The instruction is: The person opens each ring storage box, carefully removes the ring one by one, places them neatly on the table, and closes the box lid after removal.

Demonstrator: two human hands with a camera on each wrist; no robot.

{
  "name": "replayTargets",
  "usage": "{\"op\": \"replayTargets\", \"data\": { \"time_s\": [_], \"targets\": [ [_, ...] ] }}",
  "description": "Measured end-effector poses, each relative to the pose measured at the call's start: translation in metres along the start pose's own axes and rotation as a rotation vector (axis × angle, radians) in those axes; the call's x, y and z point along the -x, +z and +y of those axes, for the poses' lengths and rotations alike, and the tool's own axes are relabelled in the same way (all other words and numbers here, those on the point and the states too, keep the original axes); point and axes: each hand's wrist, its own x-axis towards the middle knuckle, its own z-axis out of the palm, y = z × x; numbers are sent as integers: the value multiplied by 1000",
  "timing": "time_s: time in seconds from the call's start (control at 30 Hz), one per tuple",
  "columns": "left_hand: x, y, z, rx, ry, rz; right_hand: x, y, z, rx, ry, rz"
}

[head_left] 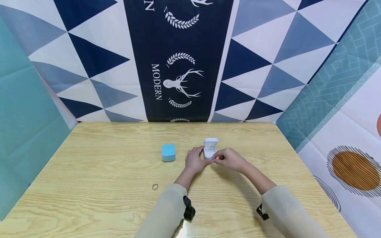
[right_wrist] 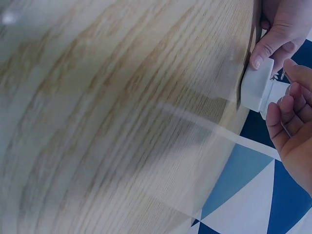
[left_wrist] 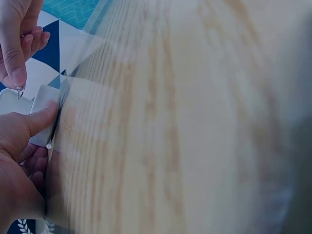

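A small white ring box [head_left: 210, 142] stands on the table with its lid raised, white inside. My left hand [head_left: 194, 161] grips it from the left, the thumb along the near side, as the left wrist view also shows. Between thumb and fingertip my right hand [head_left: 231, 159] pinches a small silvery ring [left_wrist: 20, 93], just above the box's near edge. The ring is tiny in the left wrist view and mostly hidden by fingers elsewhere. In the right wrist view the white box [right_wrist: 257, 85] sits between both hands.
To the left of the hands is a light blue box [head_left: 168, 152], its lid down. Nearer to me, a second ring [head_left: 155, 189] lies on the wooden table [head_left: 98, 172]. Patterned cloth [head_left: 247, 66] hangs behind the table's far edge.
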Motion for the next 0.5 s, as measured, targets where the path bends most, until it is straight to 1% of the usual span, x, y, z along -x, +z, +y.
{"op": "replayTargets", "data": {
  "time_s": [0.2, 0.5],
  "targets": [
    [-1, 1, -1, 5, 3, 2, 1, 1, 1, 6, -1, -11],
    [-1, 1, -1, -22, 18, 10, 3, 4, 3, 4, -1, -23]
  ]
}}
